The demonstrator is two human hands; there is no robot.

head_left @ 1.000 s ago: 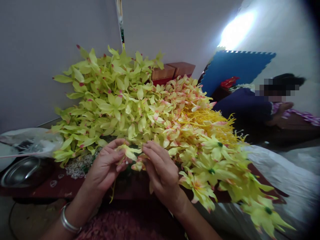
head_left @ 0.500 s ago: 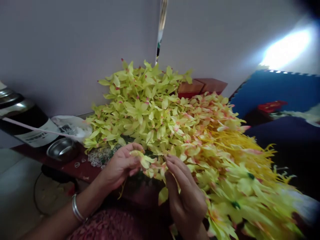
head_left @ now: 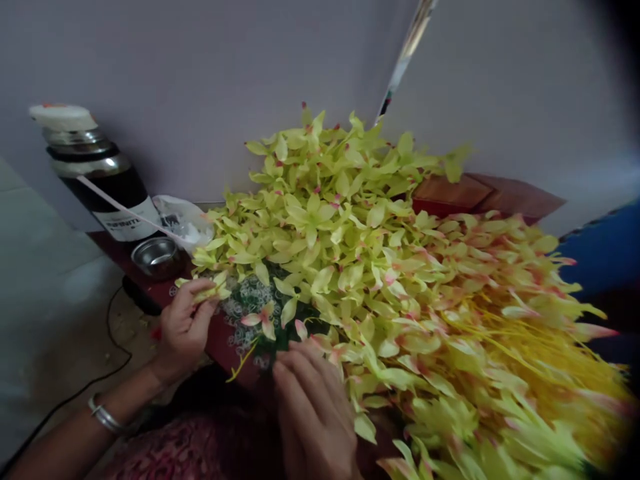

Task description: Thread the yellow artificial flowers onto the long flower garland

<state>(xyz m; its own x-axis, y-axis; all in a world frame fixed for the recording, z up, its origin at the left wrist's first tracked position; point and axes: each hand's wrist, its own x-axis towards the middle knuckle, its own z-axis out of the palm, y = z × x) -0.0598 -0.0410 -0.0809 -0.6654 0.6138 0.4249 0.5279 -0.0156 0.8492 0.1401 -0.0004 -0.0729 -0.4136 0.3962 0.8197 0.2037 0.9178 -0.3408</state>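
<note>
My left hand (head_left: 186, 328) pinches a small yellow-green artificial flower (head_left: 219, 288) between thumb and fingers, over the table's left edge. Beneath and right of it lie many small clear plastic rings (head_left: 245, 297). My right hand (head_left: 317, 410) is low in the middle, its fingers pressed together and pointing down among dark green pieces (head_left: 270, 343); whatever is at its fingertips is hidden. Just left of those fingertips rests a pink-tipped blossom (head_left: 263, 320). Behind both hands rises a large heap of yellow-green artificial flowers (head_left: 320, 220).
A dark thermos flask (head_left: 107, 180) with a white lid stands at the left, beside a steel bowl (head_left: 157, 257) and a clear plastic bag (head_left: 187, 223). Reddish-brown blocks (head_left: 480, 195) lie behind the heap. Yellow strands (head_left: 520, 353) spread at the right. A cable (head_left: 107, 320) trails on the floor.
My hands have moved apart: the left went left with the flower, the right came down to the green pieces. The view has turned left, showing the whole flask.
</note>
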